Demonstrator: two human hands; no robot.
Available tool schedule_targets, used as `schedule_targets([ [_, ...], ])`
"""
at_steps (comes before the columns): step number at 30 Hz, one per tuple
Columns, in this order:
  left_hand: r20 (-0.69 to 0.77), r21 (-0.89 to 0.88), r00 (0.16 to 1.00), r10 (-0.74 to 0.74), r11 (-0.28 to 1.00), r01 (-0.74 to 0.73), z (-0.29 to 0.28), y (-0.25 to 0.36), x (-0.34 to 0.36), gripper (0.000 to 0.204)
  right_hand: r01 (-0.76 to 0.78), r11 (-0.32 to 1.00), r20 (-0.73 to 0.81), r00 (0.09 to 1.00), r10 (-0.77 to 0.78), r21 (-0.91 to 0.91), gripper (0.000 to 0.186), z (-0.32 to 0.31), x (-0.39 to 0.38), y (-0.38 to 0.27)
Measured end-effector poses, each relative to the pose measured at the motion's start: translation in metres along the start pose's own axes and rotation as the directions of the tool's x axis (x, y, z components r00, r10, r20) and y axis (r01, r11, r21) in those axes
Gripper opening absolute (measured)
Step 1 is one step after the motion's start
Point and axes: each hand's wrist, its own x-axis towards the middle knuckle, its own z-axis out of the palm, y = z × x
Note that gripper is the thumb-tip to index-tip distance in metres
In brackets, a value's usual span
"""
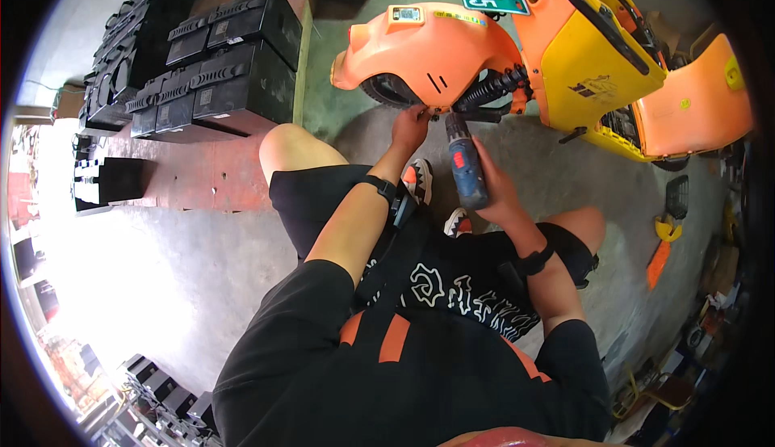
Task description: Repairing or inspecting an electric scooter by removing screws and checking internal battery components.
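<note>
1 orange scooter [517,51], rear wheel on the floor. 1 blue cordless drill [467,168], clamped in right hand [496,184] grip. Left hand [410,126] fingers pinched together at 1 fender [420,51] underside.

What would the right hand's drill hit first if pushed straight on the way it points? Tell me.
Probably the black shock absorber beside the orange rear fender; the right hand aims the drill there, though depth is unclear.

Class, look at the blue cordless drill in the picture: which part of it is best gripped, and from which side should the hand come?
Grip the blue cordless drill by its handle, the narrower stem below the motor body, coming from the person's right, as the right hand does. The nose points up at the orange scooter's rear fender, so the handle is the free, hand-sized part.
</note>
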Motion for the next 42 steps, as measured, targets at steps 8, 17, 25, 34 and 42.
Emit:
schedule_targets([
  [8, 0.017, -0.012, 1.0, -0.012, 1.0, 0.012, 0.001, 0.0, -0.001, 0.028, 0.106, 0.91, 0.146, 0.988, -0.051, -0.4, 0.094, 0.024, 0.001, 0.03],
  [17, -0.028, -0.002, 1.0, 0.013, 1.0, -0.013, 0.002, -0.001, -0.001, 0.028, 0.137, 0.868, 0.182, 0.982, -0.056, -0.477, 0.095, 0.035, 0.006, 0.032],
  [25, -0.032, -0.018, 0.998, 0.058, 0.998, -0.059, 0.004, -0.007, 0.002, 0.026, 0.144, 0.873, 0.166, 0.983, -0.074, -0.466, 0.095, 0.037, 0.006, 0.024],
  [34, -0.006, 0.0, 0.999, 0.039, 0.999, -0.039, 0.003, -0.005, 0.001, 0.025, 0.157, 0.872, 0.136, 0.985, -0.106, -0.464, 0.095, 0.04, 0.005, 0.027],
  [42, -0.016, -0.026, 0.999, 0.043, 0.999, -0.043, 0.0, 0.003, -0.001, 0.025, 0.098, 0.854, 0.121, 0.992, -0.041, -0.512, 0.098, 0.049, 0.005, 0.03],
])
